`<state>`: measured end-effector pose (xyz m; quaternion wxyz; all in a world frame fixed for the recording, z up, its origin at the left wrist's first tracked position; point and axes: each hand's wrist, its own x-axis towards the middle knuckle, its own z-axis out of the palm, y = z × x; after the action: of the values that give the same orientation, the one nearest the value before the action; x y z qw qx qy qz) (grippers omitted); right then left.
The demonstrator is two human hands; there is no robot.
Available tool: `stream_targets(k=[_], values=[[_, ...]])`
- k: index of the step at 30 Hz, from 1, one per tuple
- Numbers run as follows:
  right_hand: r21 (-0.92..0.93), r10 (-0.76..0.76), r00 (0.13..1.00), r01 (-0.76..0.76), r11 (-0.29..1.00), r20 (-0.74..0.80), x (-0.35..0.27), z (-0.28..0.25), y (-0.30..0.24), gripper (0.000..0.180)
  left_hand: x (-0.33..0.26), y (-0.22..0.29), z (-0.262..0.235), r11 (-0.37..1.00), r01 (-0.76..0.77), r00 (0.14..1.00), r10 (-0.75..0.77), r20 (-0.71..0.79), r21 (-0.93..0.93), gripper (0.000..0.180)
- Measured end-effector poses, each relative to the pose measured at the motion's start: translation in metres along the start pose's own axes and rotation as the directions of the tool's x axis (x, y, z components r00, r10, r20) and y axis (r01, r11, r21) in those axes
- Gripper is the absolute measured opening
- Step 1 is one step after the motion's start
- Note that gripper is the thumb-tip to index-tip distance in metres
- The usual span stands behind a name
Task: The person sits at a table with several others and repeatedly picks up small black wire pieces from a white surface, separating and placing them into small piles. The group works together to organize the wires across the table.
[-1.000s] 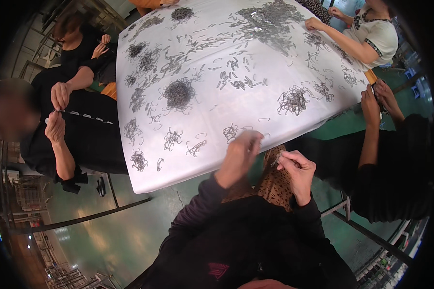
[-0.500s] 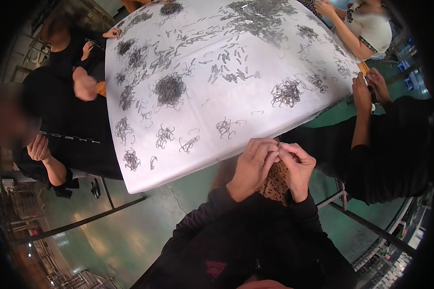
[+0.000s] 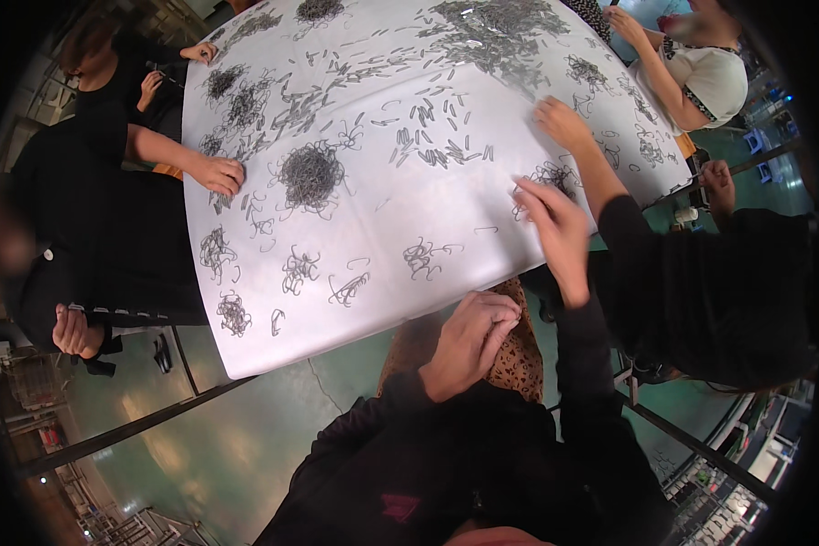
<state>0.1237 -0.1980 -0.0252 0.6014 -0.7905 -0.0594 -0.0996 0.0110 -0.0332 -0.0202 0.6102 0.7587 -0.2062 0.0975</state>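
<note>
My left hand [image 3: 473, 338] is closed just off the table's near edge, thumb and fingers pinched together. Whatever lies in the pinch is hidden or too small to name. Over the near right part of the table, my right hand [image 3: 560, 232] reaches out with its fingers apart, and I see nothing in it. Its fingertips are beside a pile of thin bent wire hooks [image 3: 555, 175]. The white-covered table [image 3: 382, 232] carries further small heaps of hooks, the nearest a loose cluster [image 3: 419, 257]. Narrow grey metal pieces [image 3: 441, 150] lie scattered beyond.
At the right, a co-worker's hand [image 3: 562, 123] reaches across the table. On the left another person's hand [image 3: 217, 173] rests by small heaps, and a nearer one [image 3: 77, 329] holds a short chain [image 3: 123, 312]. A large dark heap [image 3: 309, 175] lies left of centre.
My right hand has parted from my left and moved up over the table, its fingers spreading. My left hand has dropped slightly. Co-workers at right and left have reached onto the table.
</note>
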Motion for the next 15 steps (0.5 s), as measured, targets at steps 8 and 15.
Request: stream_targets(k=[8,15], values=[[-0.573,-0.382,0.81,0.585,0.573,0.445,0.109,0.069,0.116,0.025,-0.004,-0.004,-0.008,0.999,-0.015,1.0,0.016,0.01,-0.03,0.013],[-0.487,-0.195,0.927,0.338,0.805,0.321,0.088,0.055,0.07,0.018,-0.012,-0.014,-0.017,0.998,-0.012,1.0,0.013,0.009,-0.059,0.014]])
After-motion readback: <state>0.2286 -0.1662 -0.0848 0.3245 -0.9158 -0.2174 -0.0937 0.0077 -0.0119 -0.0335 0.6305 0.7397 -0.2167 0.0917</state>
